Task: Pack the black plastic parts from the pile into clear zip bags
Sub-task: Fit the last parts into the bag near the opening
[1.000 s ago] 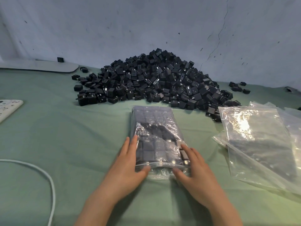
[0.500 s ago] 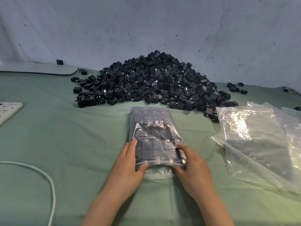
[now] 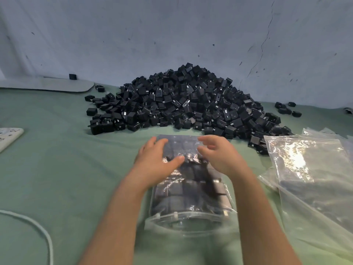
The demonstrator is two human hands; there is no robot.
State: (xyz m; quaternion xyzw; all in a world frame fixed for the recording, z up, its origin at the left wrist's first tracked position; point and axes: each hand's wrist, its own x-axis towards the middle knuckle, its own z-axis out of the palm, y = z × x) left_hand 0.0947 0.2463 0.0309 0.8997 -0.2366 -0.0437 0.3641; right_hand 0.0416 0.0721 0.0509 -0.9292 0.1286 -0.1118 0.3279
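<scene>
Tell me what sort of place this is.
Probably a small packing bench in a workshop. A big pile of identical black plastic parts lies on the green cloth against a scuffed wall, a filled zip bag sits before it, and a stack of clear bags waits to its right.

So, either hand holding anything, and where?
Nothing gripped. Left hand rests flat on the filled zip bag, far half; right hand above it, loosely curled, blurred.

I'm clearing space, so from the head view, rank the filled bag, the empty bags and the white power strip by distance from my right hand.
1. Filled bag, directly under the right hand.
2. Empty bags, just to its right.
3. White power strip, far left edge.
</scene>
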